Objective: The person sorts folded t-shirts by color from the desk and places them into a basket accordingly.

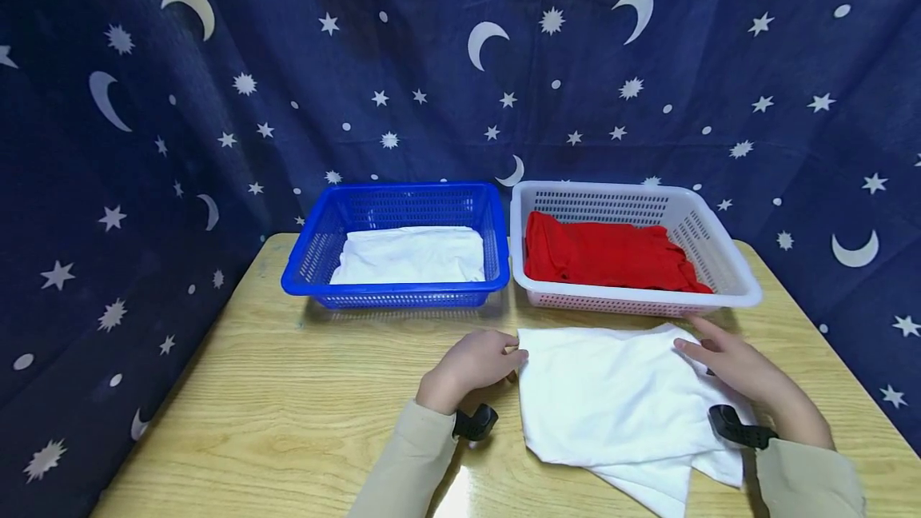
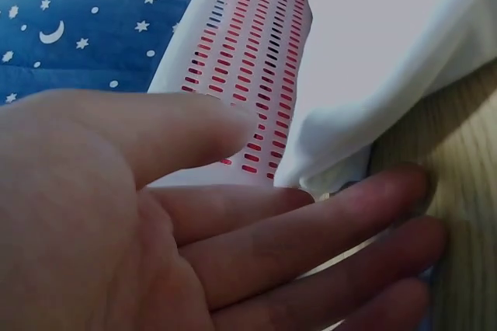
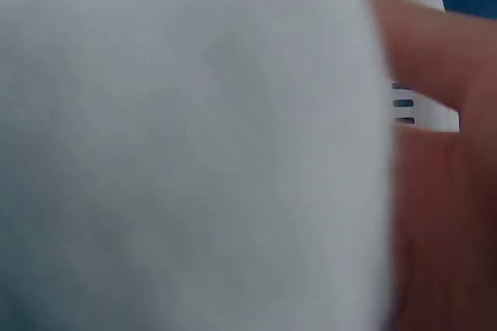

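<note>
On the near right of the worktop [image 1: 288, 430] lay a loose white cloth [image 1: 604, 398], seemingly mid-fold: the left hand [image 1: 471, 366], fingers loosely extended, met its left edge, while the right hand [image 1: 744, 370] covered its far right corner, any grip unclear. The next move likely called for pinching both edges. Beyond stood a blue plastic basket [image 1: 403, 288] and, right, a white plastic basket [image 1: 640, 292].

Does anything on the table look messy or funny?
A little! The white cloth in front of the white basket looks crooked: corners poke out from under its near edge, so its layers don't line up. I see nothing spilled or broken.
</note>
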`<state>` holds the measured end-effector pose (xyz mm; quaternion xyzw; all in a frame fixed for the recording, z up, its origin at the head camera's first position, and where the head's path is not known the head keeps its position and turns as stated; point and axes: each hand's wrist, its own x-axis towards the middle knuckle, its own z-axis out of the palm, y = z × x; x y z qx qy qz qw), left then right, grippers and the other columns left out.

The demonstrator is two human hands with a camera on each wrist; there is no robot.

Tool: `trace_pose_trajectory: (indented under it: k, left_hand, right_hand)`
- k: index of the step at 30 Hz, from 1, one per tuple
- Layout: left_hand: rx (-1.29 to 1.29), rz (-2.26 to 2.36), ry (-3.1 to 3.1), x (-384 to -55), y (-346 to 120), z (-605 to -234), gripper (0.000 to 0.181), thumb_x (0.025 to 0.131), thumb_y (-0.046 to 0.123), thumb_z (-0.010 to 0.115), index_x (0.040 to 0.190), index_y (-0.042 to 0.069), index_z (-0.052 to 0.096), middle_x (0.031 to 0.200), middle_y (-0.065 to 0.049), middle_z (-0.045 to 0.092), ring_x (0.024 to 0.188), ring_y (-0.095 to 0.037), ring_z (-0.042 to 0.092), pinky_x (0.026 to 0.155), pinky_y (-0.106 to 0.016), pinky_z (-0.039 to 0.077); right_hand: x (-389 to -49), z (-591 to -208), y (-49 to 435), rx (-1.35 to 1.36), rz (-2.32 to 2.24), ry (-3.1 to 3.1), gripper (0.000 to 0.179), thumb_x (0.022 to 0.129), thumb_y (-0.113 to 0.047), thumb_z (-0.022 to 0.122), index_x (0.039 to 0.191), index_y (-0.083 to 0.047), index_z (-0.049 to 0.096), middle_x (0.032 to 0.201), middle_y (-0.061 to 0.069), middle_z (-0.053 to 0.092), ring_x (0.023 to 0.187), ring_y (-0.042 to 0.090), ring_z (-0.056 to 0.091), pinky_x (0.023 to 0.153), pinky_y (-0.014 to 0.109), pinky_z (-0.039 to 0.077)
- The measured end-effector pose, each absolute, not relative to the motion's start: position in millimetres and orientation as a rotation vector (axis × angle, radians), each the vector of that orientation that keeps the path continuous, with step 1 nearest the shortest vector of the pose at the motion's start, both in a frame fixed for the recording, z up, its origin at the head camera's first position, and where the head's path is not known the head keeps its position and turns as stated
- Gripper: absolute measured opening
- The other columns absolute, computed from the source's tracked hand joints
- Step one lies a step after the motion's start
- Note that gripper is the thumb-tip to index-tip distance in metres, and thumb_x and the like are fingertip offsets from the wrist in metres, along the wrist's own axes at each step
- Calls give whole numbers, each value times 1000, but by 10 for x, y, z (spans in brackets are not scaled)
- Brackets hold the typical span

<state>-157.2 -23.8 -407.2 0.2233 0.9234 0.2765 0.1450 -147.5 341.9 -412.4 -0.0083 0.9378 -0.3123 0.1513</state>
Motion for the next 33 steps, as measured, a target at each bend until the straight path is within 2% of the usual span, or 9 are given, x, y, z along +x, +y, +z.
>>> trace_pose_trajectory:
  k: [4, 8, 12, 16, 19, 22, 24, 27, 33]
  left_hand:
    - [683, 785, 2660, -1564, -221, -4062, 26, 90, 35, 48, 75, 16, 56, 56, 5, 50, 50, -10, 37, 50, -23, 33]
    - [728, 773, 2651, -1571, -210, -4052, 27, 90, 37, 48, 94, 12, 59, 60, 6, 45, 53, -9, 39, 53, -23, 36]
    - [725, 775, 2634, -1572, -200, -4058, 36, 89, 38, 49, 111, 11, 56, 68, 4, 51, 59, -9, 44, 58, -23, 39]
    - [671, 805, 2609, -1558, -193, -4064, 59, 88, 42, 49, 136, 10, 37, 111, -2, 59, 97, -9, 54, 84, -26, 42]
    - [631, 859, 2567, -1549, -189, -4079, 73, 87, 46, 48, 143, 12, 16, 137, -6, 39, 119, -15, 41, 97, -30, 34]
    - [668, 926, 2499, -1552, -192, -4089, 77, 88, 45, 48, 144, 17, 4, 144, -3, 25, 124, -14, 35, 100, -29, 29]
    - [743, 954, 2435, -1554, -203, -4091, 73, 89, 42, 48, 144, 21, 7, 145, 0, 23, 125, -12, 32, 101, -28, 27]
    - [884, 950, 2335, -1565, -232, -4094, 60, 90, 36, 50, 142, 24, 24, 142, 6, 29, 126, -7, 28, 101, -25, 26]
    - [952, 1022, 2229, -1615, -307, -4088, 46, 88, 32, 54, 132, 22, 45, 131, 7, 44, 119, -3, 37, 97, -23, 31]
  right_hand:
    - [-1472, -4128, 3372, -120, -1004, 2625, 81, 87, -48, 48, 144, -8, 5, 139, 31, 16, 118, 51, 24, 85, 66, 27]
    - [-1484, -4154, 3307, -260, -1082, 2585, 73, 86, -41, 53, 144, -14, 17, 143, 23, 17, 125, 45, 19, 88, 68, 18]
    - [-1477, -4172, 3253, -323, -1056, 2562, 61, 85, -40, 54, 139, -20, 32, 139, 20, 30, 122, 39, 27, 87, 67, 22]
    - [-1467, -4186, 3211, -379, -1059, 2532, 56, 83, -37, 58, 134, -20, 41, 134, 16, 38, 119, 36, 32, 88, 63, 27]
    - [-1476, -4206, 3189, -448, -1072, 2525, 54, 82, -33, 60, 132, -20, 44, 132, 12, 41, 119, 32, 33, 90, 58, 29]
    - [-1485, -4223, 3180, -511, -1077, 2530, 50, 84, -31, 59, 130, -21, 46, 131, 6, 43, 119, 22, 34, 92, 52, 31]
    - [-1481, -4223, 3182, -534, -1089, 2532, 46, 85, -30, 58, 129, -23, 47, 130, 3, 44, 117, 12, 36, 92, 45, 33]
    - [-1466, -4196, 3189, -540, -1162, 2496, 41, 86, -27, 57, 127, -23, 49, 128, 1, 46, 112, 2, 38, 89, 32, 37]
    - [-1435, -4083, 3162, -573, -1266, 2451, 37, 88, -22, 55, 125, -21, 51, 126, 1, 47, 111, 3, 40, 85, 21, 38]
